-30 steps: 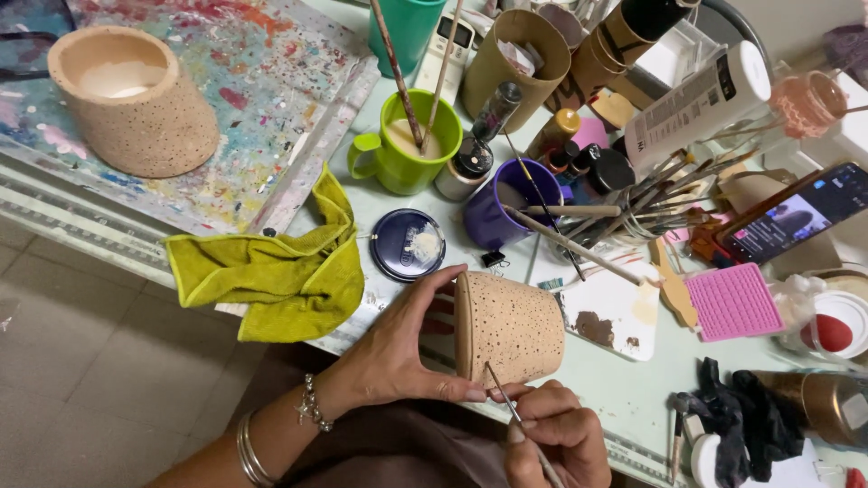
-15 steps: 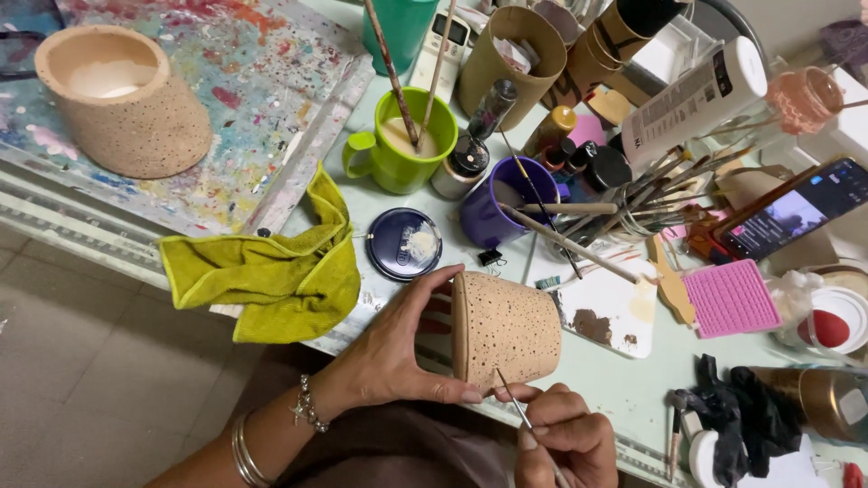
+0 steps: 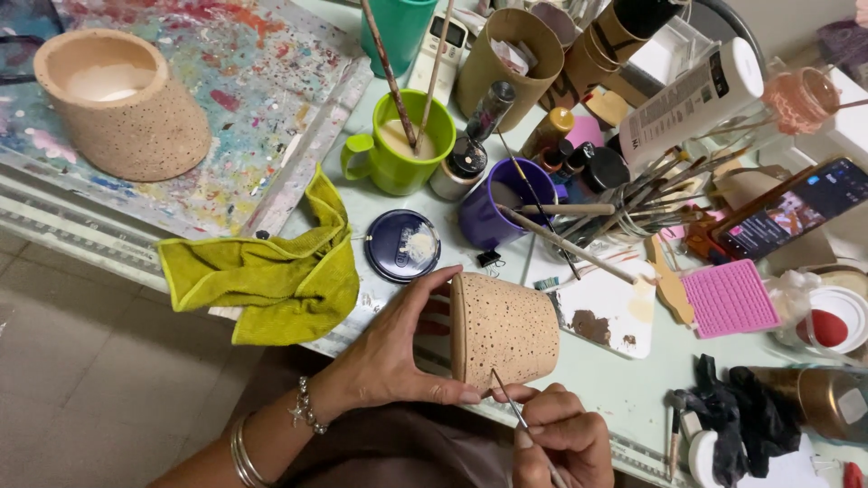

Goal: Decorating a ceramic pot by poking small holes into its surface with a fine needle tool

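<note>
My left hand (image 3: 393, 352) grips a small tan speckled pot (image 3: 506, 330), held on its side with the open mouth toward my palm, fingers inside the rim and thumb under it. My right hand (image 3: 561, 438) pinches a thin paintbrush (image 3: 511, 402) whose tip touches the pot's lower wall. Both hands are at the near edge of the pale green table (image 3: 633, 389).
A second, larger speckled pot (image 3: 122, 108) stands on a paint-splattered board (image 3: 235, 90) at left. A yellow-green cloth (image 3: 271, 276), a blue round tin (image 3: 402, 244), a green mug (image 3: 402, 149) and purple cup (image 3: 502, 212) with brushes, a white palette (image 3: 601, 312), a pink textured pad (image 3: 728, 298) and a phone (image 3: 791, 212) crowd the table.
The brush tip has shifted slightly along the pot's lower wall. My left hand keeps the pot in nearly the same spot.
</note>
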